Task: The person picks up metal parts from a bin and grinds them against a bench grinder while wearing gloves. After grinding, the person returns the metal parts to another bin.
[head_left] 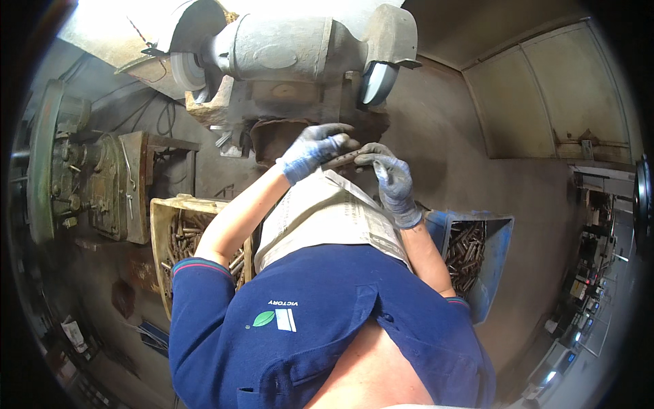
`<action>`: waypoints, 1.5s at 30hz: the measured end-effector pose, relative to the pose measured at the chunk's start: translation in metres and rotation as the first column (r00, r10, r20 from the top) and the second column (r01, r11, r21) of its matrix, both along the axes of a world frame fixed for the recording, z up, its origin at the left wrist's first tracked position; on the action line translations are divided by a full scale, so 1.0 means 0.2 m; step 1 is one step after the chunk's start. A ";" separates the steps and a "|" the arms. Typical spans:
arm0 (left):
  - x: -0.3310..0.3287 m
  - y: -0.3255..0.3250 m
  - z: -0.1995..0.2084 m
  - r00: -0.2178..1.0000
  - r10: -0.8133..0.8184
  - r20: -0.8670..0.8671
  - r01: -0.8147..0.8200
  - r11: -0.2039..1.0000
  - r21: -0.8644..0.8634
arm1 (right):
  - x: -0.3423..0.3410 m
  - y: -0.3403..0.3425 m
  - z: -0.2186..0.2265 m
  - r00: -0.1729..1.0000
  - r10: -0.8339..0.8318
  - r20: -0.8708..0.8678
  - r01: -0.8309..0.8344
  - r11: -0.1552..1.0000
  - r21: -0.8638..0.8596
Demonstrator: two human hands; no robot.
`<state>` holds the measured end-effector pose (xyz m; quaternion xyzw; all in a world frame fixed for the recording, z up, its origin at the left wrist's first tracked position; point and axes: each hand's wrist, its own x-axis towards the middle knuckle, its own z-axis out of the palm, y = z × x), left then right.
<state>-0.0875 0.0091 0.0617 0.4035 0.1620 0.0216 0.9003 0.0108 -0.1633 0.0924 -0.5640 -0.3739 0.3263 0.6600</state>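
My two hands, both in grey-and-blue work gloves, meet in front of me below a bench grinder (279,51). Between them lies a short, dark metal rod (343,160), slightly tilted. My left hand (315,151) is closed at the rod's left part, its fingers pointing right. At the other end, my right hand (391,176) pinches the rod between thumb and fingers. The gloves partly cover the rod, so its full length is hidden. Above the hands sit the grinder's left wheel (187,71) and right wheel (379,83), both apart from the rod.
A yellowish crate (160,235) of metal rods stands by my left arm. On the right is a blue crate (499,255) with similar rods (466,253). A green machine (102,184) stands far left; a metal cabinet (579,95) is far right. Light cloth (327,218) covers my lap.
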 end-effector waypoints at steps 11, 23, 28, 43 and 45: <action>0.01 -0.11 -0.07 0.940 0.341 0.019 -0.304 0.810 0.502 | 0.06 -0.02 -0.16 0.945 -0.317 -0.079 0.324 0.940 0.107; 0.31 -0.08 -0.19 0.891 0.445 -0.093 -0.405 0.870 0.281 | 0.27 0.00 -0.35 0.861 -0.396 0.320 0.435 0.898 -0.059; 0.44 -0.13 -0.23 0.851 0.512 -0.116 -0.508 0.859 0.064 | 0.42 0.00 -0.42 0.904 -0.384 0.188 0.406 0.909 -0.093; 0.55 -0.14 -0.30 0.823 0.537 -0.187 -0.547 0.837 -0.006 | 0.52 0.04 -0.45 0.917 -0.398 -0.022 0.390 0.908 -0.154; 0.55 -0.11 -0.31 0.803 0.562 -0.196 -0.569 0.822 0.027 | 0.51 0.06 -0.50 0.929 -0.371 0.000 0.366 0.915 -0.168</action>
